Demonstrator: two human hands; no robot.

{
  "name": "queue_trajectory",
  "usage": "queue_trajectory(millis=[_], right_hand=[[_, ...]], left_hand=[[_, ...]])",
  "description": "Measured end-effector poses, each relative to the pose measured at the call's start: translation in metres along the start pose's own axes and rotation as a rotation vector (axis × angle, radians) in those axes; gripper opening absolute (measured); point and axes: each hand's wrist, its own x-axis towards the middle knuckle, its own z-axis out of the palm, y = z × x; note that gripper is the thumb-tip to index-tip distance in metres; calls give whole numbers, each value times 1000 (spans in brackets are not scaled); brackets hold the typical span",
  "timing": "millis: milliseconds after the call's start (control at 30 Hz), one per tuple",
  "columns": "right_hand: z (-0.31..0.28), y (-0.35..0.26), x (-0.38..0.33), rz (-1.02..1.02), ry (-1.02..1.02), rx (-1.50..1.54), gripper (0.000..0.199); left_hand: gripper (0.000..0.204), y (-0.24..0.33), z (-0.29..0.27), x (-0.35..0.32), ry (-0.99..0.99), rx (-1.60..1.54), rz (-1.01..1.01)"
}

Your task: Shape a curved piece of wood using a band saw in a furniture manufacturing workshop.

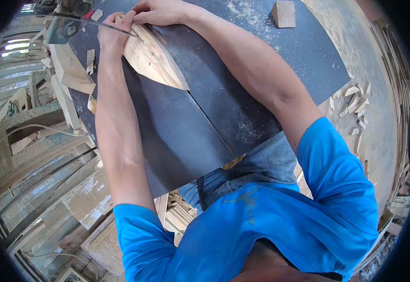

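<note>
A pale, leaf-shaped piece of wood [155, 58] with reddish pencil-like marks lies flat on a dark metal saw table [181, 127], its pointed end toward me. My left hand [113, 33] grips the far left edge of the wood with bent fingers. Close beside it, my right hand [160, 11] has its fingers closed at the wood's far end, thumb side touching my left fingers. A thin saw blade [92, 22] reaches from the upper left to the wood near my left hand. Fingertips of both hands are partly hidden.
A small wooden block [284, 14] stands at the table's far right. A narrow slot [209, 124] runs through the tabletop toward me. Wood offcuts [355, 103] lie on the floor at right; larger pieces [73, 70] lean at left. Sawdust dusts the table.
</note>
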Motion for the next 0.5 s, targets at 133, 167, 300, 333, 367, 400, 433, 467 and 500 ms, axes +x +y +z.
queue_trajectory(millis=[133, 167, 300, 333, 367, 400, 433, 467, 500], right_hand=[[-16, -3, -10, -3, -58, -3, 58], [-23, -9, -15, -34, 33, 161, 55], [-59, -45, -31, -7, -65, 263, 55], [-61, -60, -29, -9, -66, 261, 55], [-58, -76, -26, 234, -85, -45, 54], [-65, -74, -29, 349, -85, -200, 53], [-61, -79, -26, 466, -103, -353, 53], [-66, -67, -30, 238, -77, -35, 52], [-66, -56, -32, 8, -51, 282, 52]], left_hand=[[63, 3, -2, 5, -12, -7, -70], [63, 4, -3, 6, -51, -6, -77], [56, 8, -5, 4, -66, 33, -61], [54, 8, -5, 5, -16, 55, -46], [54, 7, -5, 6, -56, 53, -65], [54, 6, -4, 7, -63, 57, -54], [55, 3, -5, 9, -24, 63, -7], [55, 0, -5, 12, -65, 64, -46], [51, -3, -6, 15, -79, -7, -26]])
